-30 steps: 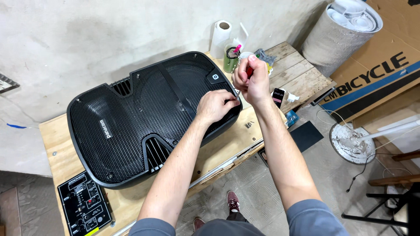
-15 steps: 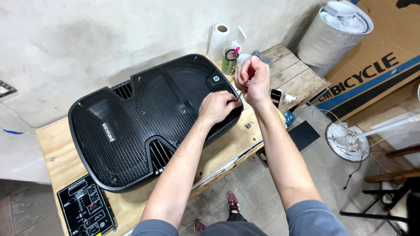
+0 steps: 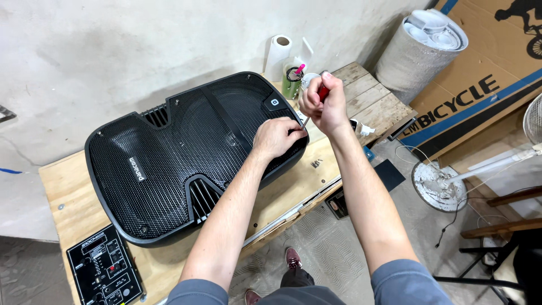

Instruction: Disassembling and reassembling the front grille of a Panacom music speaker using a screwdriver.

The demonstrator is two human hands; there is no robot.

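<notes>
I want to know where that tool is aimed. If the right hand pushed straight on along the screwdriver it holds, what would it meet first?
Probably the speaker's black mesh grille at its edge, right by the left hand; the right hand angles the screwdriver down there. Depth is unclear.

One head-worn camera looks steeply down, close over the workbench [image 3: 68,186].

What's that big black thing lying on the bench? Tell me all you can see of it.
It is a large black speaker cabinet, lying on its back with its perforated metal-looking grille facing up. The shell looks like moulded plastic, with slotted vents at two edges and a small square badge near one corner. It rests on a pale wooden table. The left hand lies on its right edge, while the right hand holds a red-handled screwdriver angled towards that edge.
</notes>
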